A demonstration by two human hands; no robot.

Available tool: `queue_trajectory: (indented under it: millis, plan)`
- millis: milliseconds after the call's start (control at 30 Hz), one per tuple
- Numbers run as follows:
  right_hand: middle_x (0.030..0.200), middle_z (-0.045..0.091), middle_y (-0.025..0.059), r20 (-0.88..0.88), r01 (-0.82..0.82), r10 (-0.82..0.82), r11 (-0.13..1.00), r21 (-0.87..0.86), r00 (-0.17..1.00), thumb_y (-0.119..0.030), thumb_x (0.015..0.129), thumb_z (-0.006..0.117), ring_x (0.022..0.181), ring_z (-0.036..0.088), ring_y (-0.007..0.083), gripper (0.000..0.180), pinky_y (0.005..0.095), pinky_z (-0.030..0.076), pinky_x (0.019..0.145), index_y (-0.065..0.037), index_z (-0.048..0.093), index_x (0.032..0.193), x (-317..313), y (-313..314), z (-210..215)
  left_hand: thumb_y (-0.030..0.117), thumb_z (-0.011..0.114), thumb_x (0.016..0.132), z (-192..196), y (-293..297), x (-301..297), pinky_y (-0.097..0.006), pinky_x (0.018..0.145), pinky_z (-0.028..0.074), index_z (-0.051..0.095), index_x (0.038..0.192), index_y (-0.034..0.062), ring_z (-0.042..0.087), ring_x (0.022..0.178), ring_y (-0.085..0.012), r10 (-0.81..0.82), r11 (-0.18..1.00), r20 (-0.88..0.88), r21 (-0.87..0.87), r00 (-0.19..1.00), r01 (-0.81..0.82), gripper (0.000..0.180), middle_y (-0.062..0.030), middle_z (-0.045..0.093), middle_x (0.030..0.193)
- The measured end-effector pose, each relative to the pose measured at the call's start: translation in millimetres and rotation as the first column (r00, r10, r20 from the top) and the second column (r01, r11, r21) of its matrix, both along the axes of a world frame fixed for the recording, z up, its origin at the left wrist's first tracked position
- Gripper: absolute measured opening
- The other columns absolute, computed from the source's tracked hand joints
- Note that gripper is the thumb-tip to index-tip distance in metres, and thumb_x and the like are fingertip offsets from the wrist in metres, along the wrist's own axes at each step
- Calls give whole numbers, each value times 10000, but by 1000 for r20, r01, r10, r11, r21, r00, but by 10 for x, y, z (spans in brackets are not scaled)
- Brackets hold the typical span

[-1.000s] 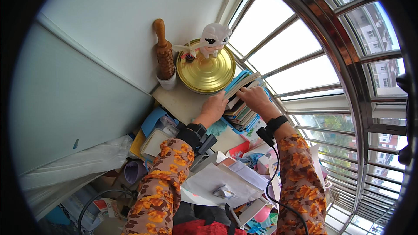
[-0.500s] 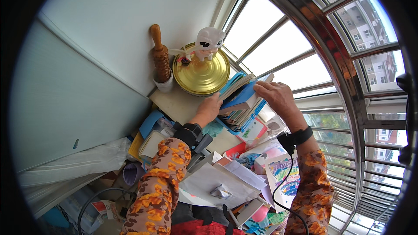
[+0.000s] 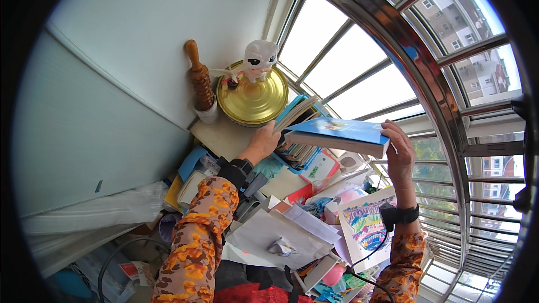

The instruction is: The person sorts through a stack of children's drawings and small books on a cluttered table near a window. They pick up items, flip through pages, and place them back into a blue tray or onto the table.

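Observation:
A thick blue-covered book (image 3: 343,129) lies nearly flat in the air, and my right hand (image 3: 400,151) grips its right end. Its left end still overlaps the row of books. My left hand (image 3: 262,141) is closed at the near left edge of several thin books (image 3: 297,111), which lean together in a blue holder (image 3: 293,164). More books and papers (image 3: 301,154) show in the holder below the blue book, partly hidden by it. Both wrists wear black straps.
A gold round tin (image 3: 254,98) with a white big-eyed figurine (image 3: 260,59) on its lid stands behind the books. Beside it, a wooden roller massager (image 3: 200,76) sits in a white cup (image 3: 208,113). Papers (image 3: 275,235) and a colourful drawing (image 3: 365,224) lie nearer; barred windows (image 3: 348,50) border the right.
My right hand has drawn the blue book out to the right, and the book has tipped to a flatter angle. My left hand stays at the other books. The view has shifted slightly.

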State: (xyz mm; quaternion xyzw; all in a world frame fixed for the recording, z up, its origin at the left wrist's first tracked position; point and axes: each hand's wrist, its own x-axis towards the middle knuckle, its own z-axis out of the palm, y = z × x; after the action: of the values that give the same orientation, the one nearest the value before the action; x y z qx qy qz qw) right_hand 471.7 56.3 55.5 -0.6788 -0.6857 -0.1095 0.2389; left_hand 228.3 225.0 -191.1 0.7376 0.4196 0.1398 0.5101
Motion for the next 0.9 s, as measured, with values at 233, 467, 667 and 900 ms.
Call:
queue_trajectory:
  millis: [233, 467, 667, 900]
  plan:
    - [910, 679, 122, -324, 274, -318, 946, -174, 891, -65, 893, 595, 776, 638, 188, 142, 309, 494, 712, -7, 651, 1010, 88, -525, 9, 303, 570, 857, 162, -25, -7, -444, 986, 416, 455, 1339, -41, 537, 1165, -416, -24, 999, -57, 22, 998, 26, 603, -306, 562, 1237]
    - [885, 618, 10, -804, 288, -323, 937, -197, 500, -244, 993, 553, 765, 508, 60, 248, 207, 427, 698, -3, 606, 1012, 221, -930, -132, 229, 641, 824, 304, -141, 33, -446, 925, 452, 540, 1256, 3, 545, 1097, -412, 134, 879, -13, 463, 991, -113, 498, -220, 612, 1145]
    - [984, 659, 57, -957, 287, -259, 934, -214, 130, -274, 1006, 510, 843, 612, 102, 263, 241, 502, 749, -26, 565, 1074, 229, -1216, -295, 11, 594, 747, 444, -463, 194, -434, 869, 473, 543, 1104, -3, 524, 1015, -364, -138, 833, -55, 534, 989, 146, 361, -170, 564, 1088]
    - [1148, 622, 96, -948, 446, -318, 853, -270, 34, -323, 1007, 480, 979, 610, 156, 409, 278, 496, 835, -8, 523, 1265, 72, -1413, -366, 29, 627, 747, 390, -655, 446, -372, 927, 479, 498, 1184, -101, 515, 1095, -354, -12, 771, -275, 610, 961, 184, 473, -240, 516, 1168]
